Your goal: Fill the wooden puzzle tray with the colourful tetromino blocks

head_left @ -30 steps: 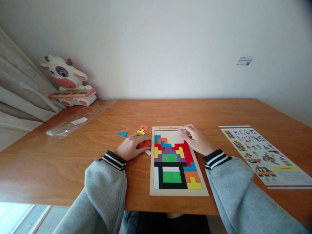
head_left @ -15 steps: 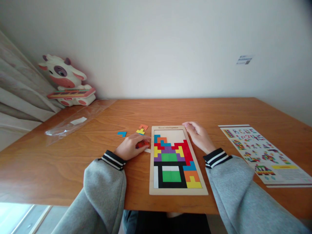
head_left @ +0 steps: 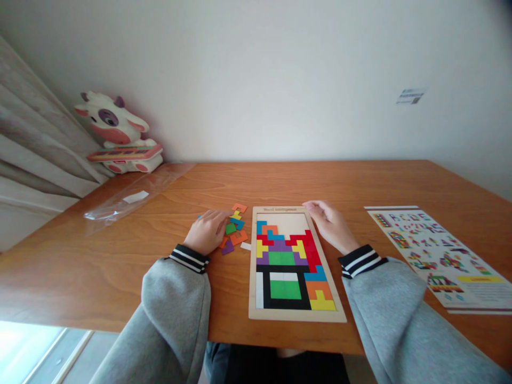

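A wooden puzzle board point(head_left: 298, 316) lies flat on a brown tabletop point(head_left: 300, 184), just below and right of the picture's center. Colored pieces fill its lower and middle parts: black, green and white at the bottom, purple, yellow and red above, with blue and orange at its upper left; bare wood shows near its top. The left hand point(head_left: 207, 232), left of center, is palm down over the near side of a small pile of loose pieces. Its fingers are close together and bent, and what lies beneath them is hidden, so I cannot tell whether they grip anything. Beside that hand, spread toward the board, are a purple piece point(head_left: 228, 247), a green piece point(head_left: 231, 229), a white piece point(head_left: 246, 246), a yellow piece point(head_left: 236, 215), and some blue and orange ones. The right hand point(head_left: 332, 226), right of center, is at the board's upper right corner, fingers loosely curled; whether they pinch anything cannot be told. Both arms wear gray sleeves point(head_left: 176, 309) with striped cuffs. A printed sheet point(head_left: 436, 256) lies at the right. At the upper left, a toy cow point(head_left: 116, 133) with a keyboard point(head_left: 126, 153) sits behind a clear bag point(head_left: 116, 205), near a curtain point(head_left: 36, 149).
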The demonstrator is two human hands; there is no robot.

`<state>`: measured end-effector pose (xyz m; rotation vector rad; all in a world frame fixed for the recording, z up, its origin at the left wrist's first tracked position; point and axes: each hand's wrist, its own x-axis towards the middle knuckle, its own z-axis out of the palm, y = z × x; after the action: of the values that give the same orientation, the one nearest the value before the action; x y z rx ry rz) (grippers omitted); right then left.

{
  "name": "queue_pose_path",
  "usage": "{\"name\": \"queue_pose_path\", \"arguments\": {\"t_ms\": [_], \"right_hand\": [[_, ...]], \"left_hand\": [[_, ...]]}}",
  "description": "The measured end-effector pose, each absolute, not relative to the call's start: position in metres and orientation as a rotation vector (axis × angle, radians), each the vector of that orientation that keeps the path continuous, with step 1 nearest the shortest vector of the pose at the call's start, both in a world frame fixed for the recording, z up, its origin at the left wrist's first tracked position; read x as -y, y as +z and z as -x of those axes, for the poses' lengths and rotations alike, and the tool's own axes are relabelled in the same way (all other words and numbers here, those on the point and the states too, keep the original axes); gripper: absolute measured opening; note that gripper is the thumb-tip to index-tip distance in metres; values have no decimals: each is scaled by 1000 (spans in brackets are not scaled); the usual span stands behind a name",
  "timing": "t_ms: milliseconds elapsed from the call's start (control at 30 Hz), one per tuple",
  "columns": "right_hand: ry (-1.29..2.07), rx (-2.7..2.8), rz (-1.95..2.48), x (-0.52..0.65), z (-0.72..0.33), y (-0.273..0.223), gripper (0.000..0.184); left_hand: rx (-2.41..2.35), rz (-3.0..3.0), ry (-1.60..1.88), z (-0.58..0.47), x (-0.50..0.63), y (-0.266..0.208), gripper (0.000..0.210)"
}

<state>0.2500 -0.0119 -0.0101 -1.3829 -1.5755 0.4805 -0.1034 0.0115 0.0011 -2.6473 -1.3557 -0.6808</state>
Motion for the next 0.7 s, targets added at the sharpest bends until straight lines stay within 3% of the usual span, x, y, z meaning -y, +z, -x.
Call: {"name": "queue_pose_path", "arguments": {"t_ms": [267,500,700], "right_hand": [[494,1581,1386,12,-251,-9,49],[506,1578,1389,12,-251,-8,50],[514,1567,1392,13,-248,-7,50]], "left_hand": [[1043,2891,-711,121,-12,11,25],[1283,2746,-842,153,-2,19,23],[1121,2889,-835,130,3,22,28]]}}
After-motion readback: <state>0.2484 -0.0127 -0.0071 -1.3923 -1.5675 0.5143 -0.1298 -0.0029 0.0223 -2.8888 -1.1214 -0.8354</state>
